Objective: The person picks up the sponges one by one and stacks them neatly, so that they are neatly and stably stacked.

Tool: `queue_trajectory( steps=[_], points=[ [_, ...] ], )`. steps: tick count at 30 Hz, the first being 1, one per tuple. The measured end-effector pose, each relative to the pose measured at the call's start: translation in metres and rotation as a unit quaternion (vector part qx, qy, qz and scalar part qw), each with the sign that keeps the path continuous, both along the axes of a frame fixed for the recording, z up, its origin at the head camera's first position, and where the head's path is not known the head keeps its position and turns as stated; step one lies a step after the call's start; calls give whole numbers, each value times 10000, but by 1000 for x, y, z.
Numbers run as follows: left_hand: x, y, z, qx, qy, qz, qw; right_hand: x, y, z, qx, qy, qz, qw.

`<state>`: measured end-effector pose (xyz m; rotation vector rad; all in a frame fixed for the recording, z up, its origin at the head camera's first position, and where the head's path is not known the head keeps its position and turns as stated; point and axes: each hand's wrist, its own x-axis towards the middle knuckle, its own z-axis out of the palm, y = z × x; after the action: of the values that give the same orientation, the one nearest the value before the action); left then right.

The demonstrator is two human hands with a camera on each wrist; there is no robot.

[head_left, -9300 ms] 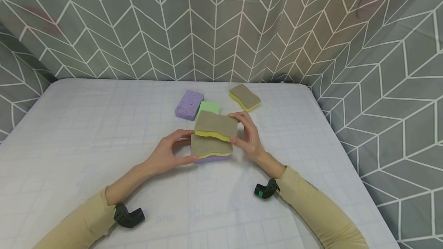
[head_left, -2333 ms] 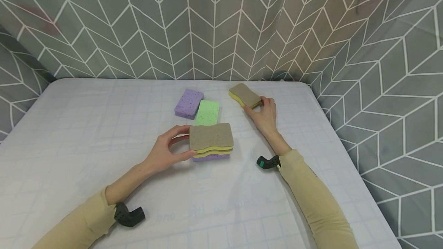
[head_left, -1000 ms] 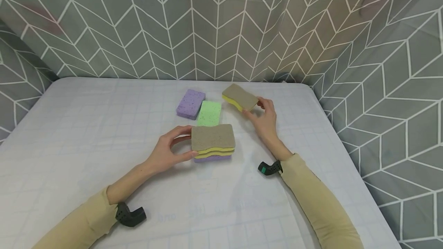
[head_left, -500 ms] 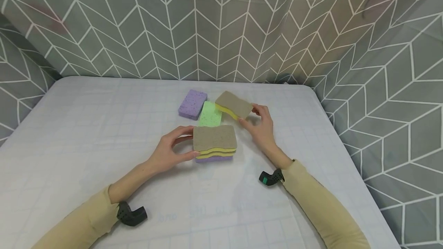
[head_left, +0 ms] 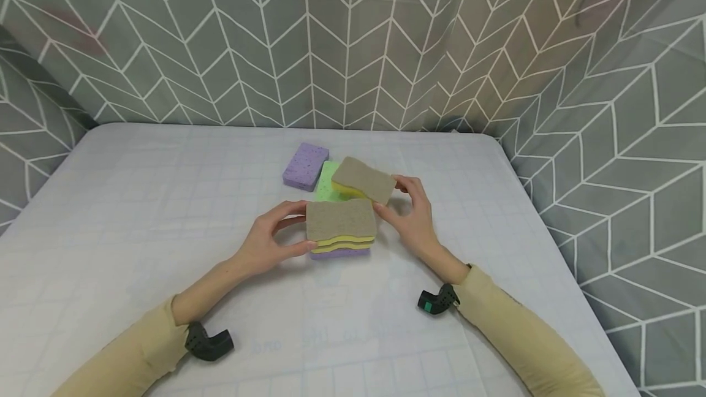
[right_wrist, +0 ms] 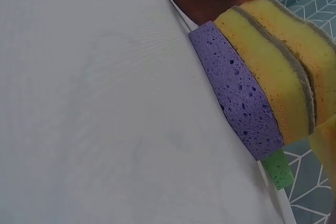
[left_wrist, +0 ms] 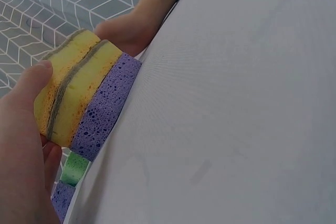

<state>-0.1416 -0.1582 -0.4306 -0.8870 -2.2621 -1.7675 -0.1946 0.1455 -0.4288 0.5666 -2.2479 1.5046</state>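
Near the middle of the table stands a stack: a purple sponge [head_left: 341,253] at the bottom, with two yellow scrub sponges [head_left: 341,220] with grey-brown scouring tops on it. My left hand [head_left: 268,239] holds the stack's left side, thumb at the front corner and fingers at the back. In the left wrist view the thumb [left_wrist: 37,80] touches the topmost scrub sponge. My right hand [head_left: 410,216] pinches another scrub sponge [head_left: 364,179] by its right end, raised and tilted just behind the stack. It partly covers a light green sponge [head_left: 325,185].
Beside the green sponge, a second purple sponge [head_left: 306,166] lies on the white-covered table [head_left: 165,201]. A grey patterned curtain [head_left: 331,48] hangs behind and to the right. Each wrist wears a small black camera [head_left: 208,342].
My right hand has lifted the third scrub sponge from the back right and brought it left and nearer, over the green sponge. Earlier it set the second scrub sponge on the stack. The left hand has stayed.
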Motion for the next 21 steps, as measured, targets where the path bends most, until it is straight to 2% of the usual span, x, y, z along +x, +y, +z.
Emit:
queue_trajectory(
  steps=[8,13,17,21],
  points=[
    [-1,-2,-1,-154,-42,39,9999,18,-8,28,-450,620,228,9968],
    [-1,-3,-1,-246,-69,39,9997,19,-10,30,-554,944,146,9939],
    [-2,-3,-1,-310,-74,79,9995,19,-11,31,-552,1030,40,9931],
    [-2,-2,-2,-331,-63,82,9994,17,-10,25,-767,1141,266,9901]
  ],
)
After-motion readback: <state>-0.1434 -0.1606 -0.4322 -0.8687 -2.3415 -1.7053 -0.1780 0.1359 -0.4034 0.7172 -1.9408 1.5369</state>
